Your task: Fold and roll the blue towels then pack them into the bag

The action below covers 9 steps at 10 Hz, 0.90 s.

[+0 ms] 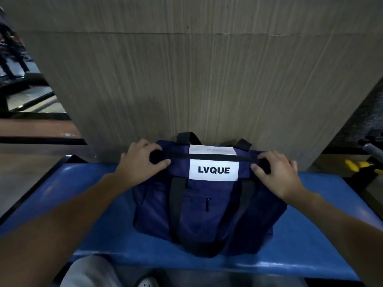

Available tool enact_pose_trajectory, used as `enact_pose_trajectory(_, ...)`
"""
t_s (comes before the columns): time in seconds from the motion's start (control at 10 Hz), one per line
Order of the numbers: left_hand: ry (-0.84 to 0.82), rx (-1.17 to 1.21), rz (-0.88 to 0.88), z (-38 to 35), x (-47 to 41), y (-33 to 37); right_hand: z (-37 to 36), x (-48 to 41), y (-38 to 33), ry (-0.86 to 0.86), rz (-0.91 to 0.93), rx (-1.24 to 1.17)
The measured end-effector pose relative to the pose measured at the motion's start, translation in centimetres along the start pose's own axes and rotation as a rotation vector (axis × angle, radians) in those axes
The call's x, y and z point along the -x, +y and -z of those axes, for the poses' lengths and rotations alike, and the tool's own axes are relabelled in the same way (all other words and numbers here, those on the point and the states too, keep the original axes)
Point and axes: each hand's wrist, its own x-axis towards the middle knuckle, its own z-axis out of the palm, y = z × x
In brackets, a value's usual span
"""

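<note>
I find left grip (141, 160) and right grip (275, 175) clamped on the rim of the LVQUE bag (207, 216); uneven pulling may topple it.

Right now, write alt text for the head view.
The left hand and right hand grip the top ends of a navy bag with a white LVQUE label, sitting on a blue bench before a cardboard wall.

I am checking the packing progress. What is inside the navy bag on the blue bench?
Nothing inside shows. The bag has its top drawn together, and the left hand and right hand grip it at each end. Its fabric covers any contents.
</note>
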Motion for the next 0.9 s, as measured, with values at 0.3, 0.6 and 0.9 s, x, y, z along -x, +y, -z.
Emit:
enact_pose_trajectory(0.3,-0.113,-0.194,0.027,-2.6,0.5,-0.6,-2.0,1.7,2.2,-0.132,0.008,0.136)
enact_pose_trajectory(0.6,-0.215,-0.332,0.134,-2.7,0.5,-0.2,-2.1,1.3,1.5,-0.23,-0.006,0.186)
enact_pose_trajectory(0.9,0.101,0.091,0.028,1.0,-1.7,6.9,2.2,0.5,0.1,-0.086,-0.258,-0.336)
